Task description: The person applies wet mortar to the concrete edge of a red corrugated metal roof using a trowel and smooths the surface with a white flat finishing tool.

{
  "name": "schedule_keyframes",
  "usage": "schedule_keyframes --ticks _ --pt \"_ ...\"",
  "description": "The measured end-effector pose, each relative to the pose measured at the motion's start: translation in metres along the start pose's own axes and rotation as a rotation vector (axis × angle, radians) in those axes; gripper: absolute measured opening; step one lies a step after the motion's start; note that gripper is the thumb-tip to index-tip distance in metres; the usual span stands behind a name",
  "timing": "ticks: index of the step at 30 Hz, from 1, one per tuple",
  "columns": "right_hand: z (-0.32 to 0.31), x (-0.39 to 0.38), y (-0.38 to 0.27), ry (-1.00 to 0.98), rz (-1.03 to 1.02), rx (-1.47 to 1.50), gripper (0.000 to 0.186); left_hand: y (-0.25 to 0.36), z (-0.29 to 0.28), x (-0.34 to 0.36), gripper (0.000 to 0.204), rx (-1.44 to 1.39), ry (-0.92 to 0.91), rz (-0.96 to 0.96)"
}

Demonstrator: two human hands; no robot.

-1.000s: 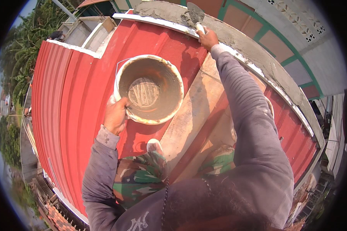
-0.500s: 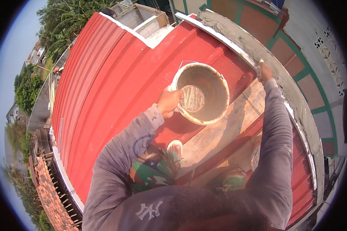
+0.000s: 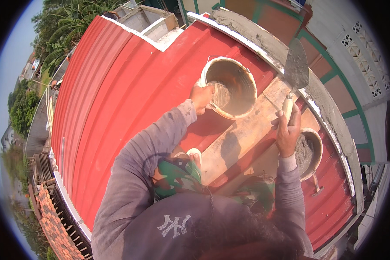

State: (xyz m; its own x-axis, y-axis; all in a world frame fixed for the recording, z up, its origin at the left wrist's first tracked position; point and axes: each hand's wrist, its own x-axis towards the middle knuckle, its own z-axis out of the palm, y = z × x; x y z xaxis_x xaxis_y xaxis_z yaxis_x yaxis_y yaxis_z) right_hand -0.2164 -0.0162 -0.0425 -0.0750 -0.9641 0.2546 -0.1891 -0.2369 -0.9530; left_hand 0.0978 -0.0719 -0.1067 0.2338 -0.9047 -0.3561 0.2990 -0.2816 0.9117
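My left hand (image 3: 200, 98) grips a white bucket (image 3: 237, 95), nearly empty, with a mortar-smeared inside, over the red sheet roof. My right hand (image 3: 288, 132) is closed on the pale handle of a trowel (image 3: 296, 65), its mortar-coated blade pointing up beside the mortar-covered ledge (image 3: 249, 27). A second bucket (image 3: 306, 152), holding wet grey mortar, sits to the right, partly behind my right hand, with a hammer (image 3: 318, 189) just below it. My feet and knees are over weathered boards (image 3: 242, 123) laid on the roof.
Red corrugated roofing (image 3: 95, 121) spreads leftward, edged by white trim. Beyond it are an unfinished block opening (image 3: 156, 28), trees (image 3: 19, 112) and a tiled roof (image 3: 58, 221). A grey wall with green-framed panels (image 3: 346, 95) stands past the ledge on the right.
My right hand has drawn the trowel back from the ledge toward me and turned it upright, uncovering the second bucket. The view has shifted, and the held bucket sits farther right.
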Motion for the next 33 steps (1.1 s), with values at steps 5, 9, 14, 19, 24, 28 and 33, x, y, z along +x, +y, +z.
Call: schedule_keyframes --ticks 5,9,14,19,24,28,33 --pt "0.024 -0.056 0.038 -0.505 0.143 -0.755 0.047 0.007 0.014 -0.004 0.04 0.076 -0.035 -0.025" --pt "0.024 -0.074 0.029 -0.413 0.131 -0.752 0.04 0.0 0.002 -0.012 0.04 0.193 -0.043 0.055" --pt "0.0 -0.082 0.03 -0.395 0.123 -0.811 0.049 0.003 0.008 -0.02 0.057 0.3 -0.147 0.183" --pt "-0.008 -0.065 0.008 -0.433 -0.006 -1.055 0.055 0.007 0.02 -0.032 0.064 0.627 -0.319 0.504" --pt "0.016 -0.042 0.044 -0.389 -0.116 -1.216 0.052 0.012 0.059 -0.065 0.072 1.054 -0.333 0.71" --pt "0.04 -0.043 0.017 -0.494 0.039 -1.146 0.047 0.009 0.068 -0.077 0.061 0.956 -0.21 0.781" --pt "0.009 -0.035 0.012 -0.621 0.152 -0.909 0.031 0.015 0.059 -0.084 0.061 0.827 -0.367 0.861"
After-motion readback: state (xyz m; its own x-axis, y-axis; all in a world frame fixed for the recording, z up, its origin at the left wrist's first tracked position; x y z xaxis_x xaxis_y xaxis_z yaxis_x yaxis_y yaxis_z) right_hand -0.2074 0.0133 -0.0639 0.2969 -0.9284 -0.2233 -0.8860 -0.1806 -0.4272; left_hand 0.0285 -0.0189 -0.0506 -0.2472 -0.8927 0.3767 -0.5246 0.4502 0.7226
